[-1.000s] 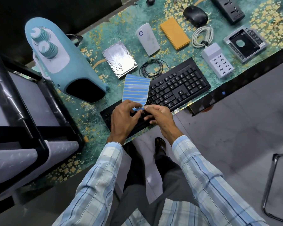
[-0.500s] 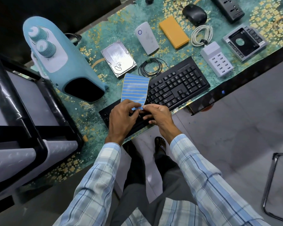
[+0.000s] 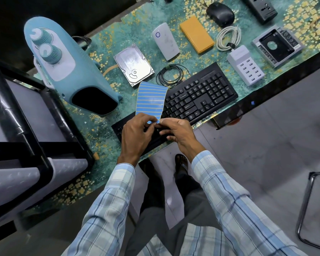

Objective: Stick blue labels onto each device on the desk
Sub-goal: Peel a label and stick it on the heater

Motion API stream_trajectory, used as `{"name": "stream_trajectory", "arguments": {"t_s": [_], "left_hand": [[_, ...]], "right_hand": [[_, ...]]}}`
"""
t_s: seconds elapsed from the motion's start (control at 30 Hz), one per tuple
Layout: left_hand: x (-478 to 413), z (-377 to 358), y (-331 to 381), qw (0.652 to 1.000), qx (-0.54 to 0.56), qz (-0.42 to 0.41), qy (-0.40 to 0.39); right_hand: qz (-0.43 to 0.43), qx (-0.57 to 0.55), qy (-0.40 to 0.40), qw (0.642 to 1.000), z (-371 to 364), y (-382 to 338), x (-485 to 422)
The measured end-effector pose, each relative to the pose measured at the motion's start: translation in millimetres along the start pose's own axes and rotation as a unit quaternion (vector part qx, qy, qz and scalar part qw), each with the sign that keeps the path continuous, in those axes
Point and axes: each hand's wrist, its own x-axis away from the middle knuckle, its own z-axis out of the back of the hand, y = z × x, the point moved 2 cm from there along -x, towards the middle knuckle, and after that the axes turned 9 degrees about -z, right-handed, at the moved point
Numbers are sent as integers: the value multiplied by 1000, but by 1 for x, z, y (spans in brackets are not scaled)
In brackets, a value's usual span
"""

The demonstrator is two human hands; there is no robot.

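A sheet of blue labels point(image 3: 150, 100) stands curved above the black keyboard point(image 3: 198, 97). My left hand point(image 3: 135, 135) grips the sheet's lower edge. My right hand point(image 3: 179, 133) pinches at the sheet's lower right corner, fingertips meeting the left thumb. Laid out on the desk are a hard drive point(image 3: 134, 64), a white box with a blue ring point(image 3: 165, 41), an orange case point(image 3: 196, 34), a black mouse point(image 3: 220, 13), a white multi-port charger point(image 3: 245, 65), a drive caddy point(image 3: 276, 45) and a power strip point(image 3: 260, 7).
A large teal appliance with two knobs point(image 3: 63, 65) lies at the left of the green patterned desk point(image 3: 100, 130). A black coiled cable point(image 3: 169, 75) and a white coiled cable point(image 3: 228, 37) sit among the devices. A black-framed chair point(image 3: 26, 126) stands left; a metal chair frame point(image 3: 310, 209) right.
Both hands stay at the sheet's lower edge with small finger shifts at the corner. The view has drifted slightly.
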Motion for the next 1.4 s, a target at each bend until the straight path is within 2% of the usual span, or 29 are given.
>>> {"name": "stream_trajectory", "arguments": {"t_s": [1.0,1.4], "left_hand": [[-4,2,-3,1000,-16,11,-2],[-10,1,5,999,-36,-4,-24]], "right_hand": [[54,7,-16,998,-6,2,0],[121,60,30,990,-5,0,0]]}}
